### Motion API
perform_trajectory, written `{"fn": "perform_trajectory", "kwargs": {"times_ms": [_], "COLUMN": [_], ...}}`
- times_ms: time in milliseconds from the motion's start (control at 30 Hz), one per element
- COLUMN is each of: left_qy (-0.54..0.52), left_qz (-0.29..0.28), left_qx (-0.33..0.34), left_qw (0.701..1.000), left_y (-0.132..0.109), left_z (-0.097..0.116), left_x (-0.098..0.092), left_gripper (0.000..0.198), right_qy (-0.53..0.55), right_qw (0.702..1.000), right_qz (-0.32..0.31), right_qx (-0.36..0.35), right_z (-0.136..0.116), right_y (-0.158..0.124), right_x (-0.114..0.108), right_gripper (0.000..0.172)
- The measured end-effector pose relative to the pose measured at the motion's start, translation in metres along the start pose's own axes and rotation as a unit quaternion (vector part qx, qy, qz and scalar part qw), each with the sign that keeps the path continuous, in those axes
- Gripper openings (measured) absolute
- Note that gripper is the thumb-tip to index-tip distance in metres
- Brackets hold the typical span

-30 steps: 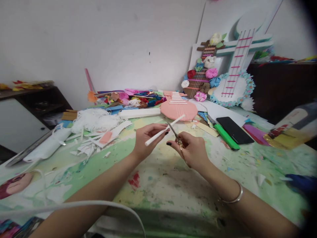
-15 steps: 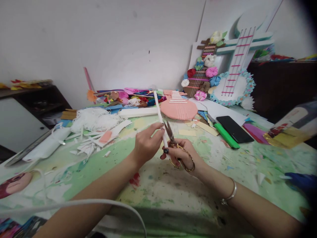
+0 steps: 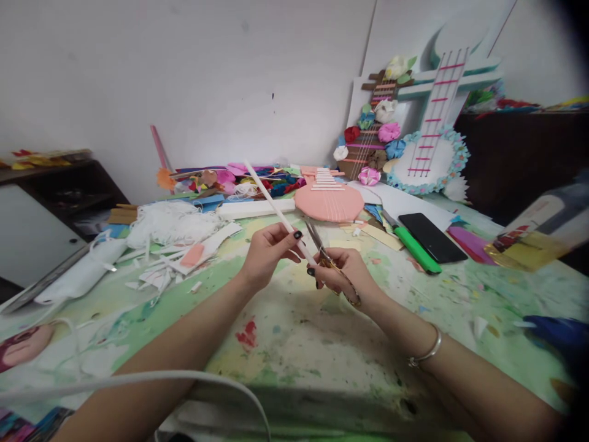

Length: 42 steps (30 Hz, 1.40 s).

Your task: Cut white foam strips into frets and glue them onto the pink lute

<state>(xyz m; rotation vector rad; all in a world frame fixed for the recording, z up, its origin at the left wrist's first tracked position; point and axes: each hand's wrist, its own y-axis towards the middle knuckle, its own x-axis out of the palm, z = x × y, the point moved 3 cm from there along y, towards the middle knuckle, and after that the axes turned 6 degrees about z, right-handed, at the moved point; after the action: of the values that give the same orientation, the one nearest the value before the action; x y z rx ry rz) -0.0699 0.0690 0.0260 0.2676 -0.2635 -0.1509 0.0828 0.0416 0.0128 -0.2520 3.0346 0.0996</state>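
Between the thumb and fingers of my left hand (image 3: 267, 255) is a long thin white strip (image 3: 272, 202), slanting up to the left. My right hand (image 3: 345, 273) has a pair of gold-handled scissors (image 3: 327, 261) in it, blades pointing up and away. The right thumb lies at the lower end of the strip; whether it presses on it I cannot tell. Beyond both hands lies a pink lute-shaped craft piece (image 3: 317, 204) with white bars and thin strings.
White string (image 3: 172, 222) and paper scraps (image 3: 161, 276) lie on the left. On the right are a green cutter (image 3: 416, 250), a black phone (image 3: 432, 236) and a bottle (image 3: 543, 227). Two decorated paper instruments lean on the wall. A white cable (image 3: 184, 376) crosses in front.
The white strip has tilted further left, and my left hand has turned so its thumb shows on top. The scissors have turned slightly in my right hand. The view has shifted a little.
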Motion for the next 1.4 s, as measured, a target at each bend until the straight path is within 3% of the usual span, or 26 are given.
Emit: {"fn": "perform_trajectory", "kwargs": {"times_ms": [233,400,700,967,1133,1400], "left_qy": [0.033,0.032,0.023,0.016,0.005,-0.017], "left_qz": [0.099,0.123,0.128,0.141,0.170,0.162], "left_qx": [0.043,0.054,0.055,0.066,0.079,0.078], "left_qw": [0.994,0.990,0.990,0.988,0.982,0.984], "left_y": [0.008,0.010,0.010,0.008,0.008,0.009], "left_z": [0.007,0.010,0.009,0.010,0.011,0.010], "left_x": [-0.014,-0.019,-0.020,-0.018,-0.019,-0.020], "left_gripper": [0.027,0.027,0.030,0.030,0.031,0.029], "right_qy": [-0.091,-0.214,-0.382,-0.441,-0.462,-0.482], "right_qw": [0.994,0.967,0.883,0.838,0.824,0.805], "right_qz": [-0.023,-0.056,0.042,0.086,0.098,0.116], "right_qx": [-0.049,-0.127,-0.270,-0.310,-0.314,-0.325], "right_z": [-0.004,-0.006,-0.008,-0.007,-0.009,-0.010], "right_y": [0.005,0.002,-0.003,-0.006,-0.008,-0.006], "right_x": [-0.012,-0.013,-0.009,-0.011,-0.011,-0.011], "right_gripper": [0.032,0.021,0.035,0.043,0.043,0.046]}}
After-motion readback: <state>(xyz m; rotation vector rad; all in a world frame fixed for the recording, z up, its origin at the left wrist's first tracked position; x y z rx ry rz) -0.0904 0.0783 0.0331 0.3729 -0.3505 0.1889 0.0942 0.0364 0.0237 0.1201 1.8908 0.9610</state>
